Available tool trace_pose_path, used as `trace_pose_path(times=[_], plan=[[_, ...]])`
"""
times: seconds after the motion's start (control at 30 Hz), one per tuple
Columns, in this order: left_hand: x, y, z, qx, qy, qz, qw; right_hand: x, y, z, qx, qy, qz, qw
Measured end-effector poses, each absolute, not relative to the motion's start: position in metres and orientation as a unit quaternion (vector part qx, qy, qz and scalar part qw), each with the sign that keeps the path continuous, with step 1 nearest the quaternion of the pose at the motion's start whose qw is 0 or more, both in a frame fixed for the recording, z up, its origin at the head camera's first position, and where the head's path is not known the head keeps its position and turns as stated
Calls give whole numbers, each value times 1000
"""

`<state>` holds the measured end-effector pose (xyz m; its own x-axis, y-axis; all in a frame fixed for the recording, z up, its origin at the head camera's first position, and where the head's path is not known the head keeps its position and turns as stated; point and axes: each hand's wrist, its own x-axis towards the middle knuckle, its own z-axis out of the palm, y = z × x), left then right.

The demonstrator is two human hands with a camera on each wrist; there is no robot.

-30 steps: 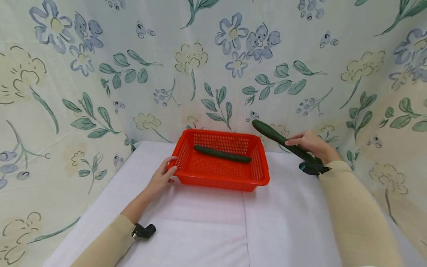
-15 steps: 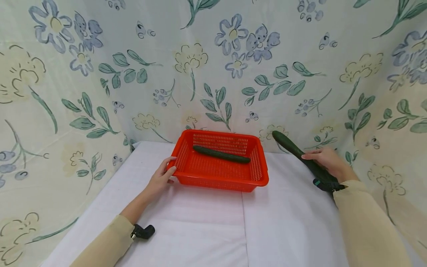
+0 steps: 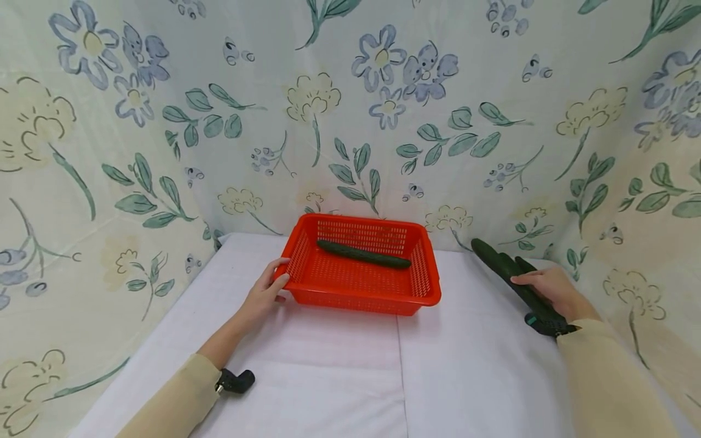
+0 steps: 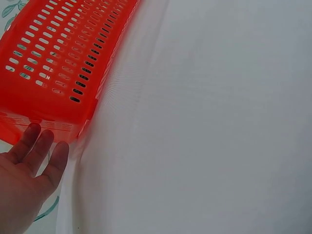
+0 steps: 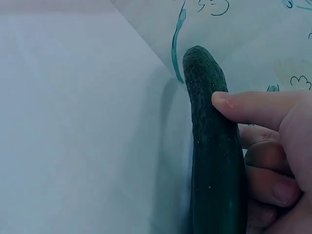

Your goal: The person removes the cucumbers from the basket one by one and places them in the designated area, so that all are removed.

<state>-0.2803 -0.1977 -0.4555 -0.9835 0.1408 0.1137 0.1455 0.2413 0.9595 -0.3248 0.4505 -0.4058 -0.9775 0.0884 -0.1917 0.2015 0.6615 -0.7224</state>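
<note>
In the head view my right hand (image 3: 555, 292) holds a dark green cucumber (image 3: 490, 255) at the right side of the table. Its far end points toward the back wall. In the right wrist view the thumb lies on top of this cucumber (image 5: 214, 161), with curled fingers along its far side. Just beside it show the tips of two more dark green things (image 3: 524, 264), apparently cucumbers, mostly hidden by the hand. My left hand (image 3: 263, 295) grips the left rim of a red plastic basket (image 3: 358, 298). One cucumber (image 3: 363, 253) lies inside, near the back wall.
A white cloth (image 3: 339, 377) covers the table. Flower-printed fabric (image 3: 328, 121) hangs behind it and along both sides. Black wrist devices are worn on the left wrist (image 3: 235, 381) and the right wrist (image 3: 547, 325).
My right hand has moved right and down with the cucumber, away from the basket. Tips of the other green things have come into view beside it. The left hand and basket have stayed put.
</note>
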Motion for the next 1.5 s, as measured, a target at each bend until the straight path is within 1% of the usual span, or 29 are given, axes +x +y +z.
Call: trace_pose_path(times=[0.17, 0.33, 0.7, 0.9, 1.03, 1.27, 1.5], plan=[[-280, -198, -456, -91, -790, -606, 4, -323, 462, -419, 108, 915, -383, 67], [-279, -197, -456, -89, -790, -606, 5, -322, 466, -426, 130, 916, -371, 76], [-280, -197, -455, -90, -790, -607, 8, -324, 458, -433, 100, 939, -318, 89], [-280, -197, -456, -91, -790, -606, 7, -322, 457, -429, 106, 936, -322, 94], [-280, -196, -457, -92, -789, -607, 3, -323, 457, -425, 101, 943, -308, 81], [-280, -196, -458, -92, -790, -606, 9, -334, 453, -419, 70, 947, -308, 60], [-281, -198, -459, -98, -792, -603, 11, -351, 431, -394, 43, 944, -316, 79]])
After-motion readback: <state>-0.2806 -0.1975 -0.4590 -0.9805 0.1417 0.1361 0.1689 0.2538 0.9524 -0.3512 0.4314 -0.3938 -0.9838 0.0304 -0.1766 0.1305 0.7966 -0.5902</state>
